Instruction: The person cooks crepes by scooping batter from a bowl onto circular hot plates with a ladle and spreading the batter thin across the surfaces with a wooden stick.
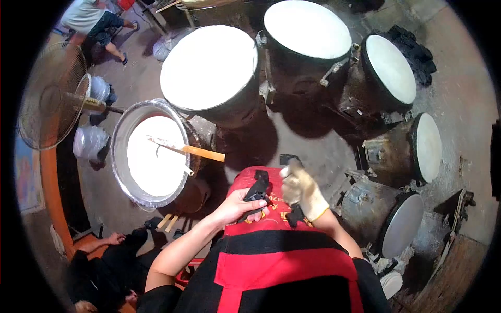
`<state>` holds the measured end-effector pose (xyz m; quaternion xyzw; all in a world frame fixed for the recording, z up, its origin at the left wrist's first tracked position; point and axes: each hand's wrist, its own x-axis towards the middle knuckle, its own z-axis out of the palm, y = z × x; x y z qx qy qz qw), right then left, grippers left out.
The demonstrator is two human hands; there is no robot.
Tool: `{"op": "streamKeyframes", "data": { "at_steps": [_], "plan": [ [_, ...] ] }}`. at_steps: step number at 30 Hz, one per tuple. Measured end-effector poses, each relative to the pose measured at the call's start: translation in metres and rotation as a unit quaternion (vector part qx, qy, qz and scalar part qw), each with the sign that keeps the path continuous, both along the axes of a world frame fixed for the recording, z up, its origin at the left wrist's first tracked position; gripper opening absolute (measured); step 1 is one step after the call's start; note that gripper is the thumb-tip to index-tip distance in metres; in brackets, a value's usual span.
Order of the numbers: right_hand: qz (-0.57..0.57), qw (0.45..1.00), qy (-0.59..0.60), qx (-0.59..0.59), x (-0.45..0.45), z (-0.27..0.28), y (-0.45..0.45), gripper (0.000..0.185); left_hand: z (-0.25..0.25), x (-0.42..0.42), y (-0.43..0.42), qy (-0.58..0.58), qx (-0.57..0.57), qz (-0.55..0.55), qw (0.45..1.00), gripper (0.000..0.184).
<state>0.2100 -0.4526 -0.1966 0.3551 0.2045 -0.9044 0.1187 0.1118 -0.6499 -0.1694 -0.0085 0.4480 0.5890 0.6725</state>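
My left hand (245, 206), bare, is closed round a black, bent thing (257, 189) held over my red and black apron (282, 263). What kind of thing it is I cannot make out. My right hand (301, 192) wears a pale work glove with a yellow-edged cuff and is curled in a fist, slightly blurred. Dark material shows above it, and a small black piece (295, 215) shows below it against the apron. The two hands are apart, side by side over my lap.
A metal pot (119, 156) of white contents stands left, a wooden-handled tool (203, 153) across it. Several dark barrels with round white tops (209, 68) curve around the front and right. A fan (52, 96) and one person (86, 18) are left; another person (107, 271) is lower left.
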Motion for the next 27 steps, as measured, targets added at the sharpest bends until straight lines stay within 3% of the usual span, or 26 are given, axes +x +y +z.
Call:
{"op": "streamKeyframes", "data": {
  "at_steps": [2, 3, 4, 6, 8, 13, 16, 18, 19, 23, 25, 26, 27],
  "plan": [
    [-0.167, 0.977, -0.067, -0.117, 0.012, -0.024, 0.016, 0.036, 0.0, 0.005, 0.002, 0.077, 0.011, 0.015, 0.997, 0.025],
    [-0.217, 0.965, -0.042, -0.144, 0.015, -0.022, 0.019, 0.037, 0.007, 0.008, 0.008, 0.093, -0.035, 0.06, 0.993, 0.025],
    [-0.245, 0.96, -0.055, -0.124, 0.014, -0.019, 0.02, 0.037, 0.007, 0.009, 0.013, 0.255, -0.036, 0.032, 0.966, 0.029],
    [-0.297, 0.947, -0.083, -0.086, 0.009, -0.003, 0.02, 0.038, 0.008, 0.012, 0.016, 0.554, -0.038, -0.025, 0.831, 0.036],
    [-0.348, 0.928, -0.065, -0.116, 0.003, 0.0, 0.019, 0.039, 0.0, 0.017, 0.013, 0.629, 0.038, -0.035, 0.776, 0.039],
    [-0.401, 0.901, -0.123, -0.11, -0.002, -0.021, 0.009, 0.043, -0.002, 0.013, 0.005, 0.625, 0.055, -0.106, 0.771, 0.045],
    [-0.38, 0.906, -0.147, -0.118, -0.009, -0.026, -0.002, 0.04, -0.013, 0.016, 0.003, 0.527, 0.046, -0.029, 0.848, 0.052],
    [-0.379, 0.903, -0.121, -0.161, -0.01, -0.035, -0.008, 0.039, -0.019, 0.013, -0.003, 0.468, 0.065, -0.033, 0.881, 0.052],
    [-0.343, 0.925, -0.15, -0.068, -0.016, -0.039, -0.012, 0.041, -0.019, 0.01, -0.006, 0.438, 0.075, -0.035, 0.895, 0.052],
    [-0.35, 0.918, -0.155, -0.102, -0.031, -0.032, -0.021, 0.041, -0.009, -0.006, -0.018, 0.243, 0.075, -0.04, 0.966, 0.043],
    [-0.347, 0.917, -0.166, -0.109, -0.044, -0.026, -0.027, 0.04, -0.02, -0.01, -0.022, 0.222, 0.141, -0.044, 0.964, 0.041],
    [-0.339, 0.924, -0.105, -0.139, -0.043, -0.04, -0.028, 0.039, -0.024, -0.012, -0.025, 0.211, 0.173, -0.048, 0.961, 0.04],
    [-0.329, 0.928, -0.044, -0.169, -0.037, -0.065, -0.028, 0.038, -0.02, -0.013, -0.024, 0.222, 0.125, -0.045, 0.966, 0.037]
  ]
}}
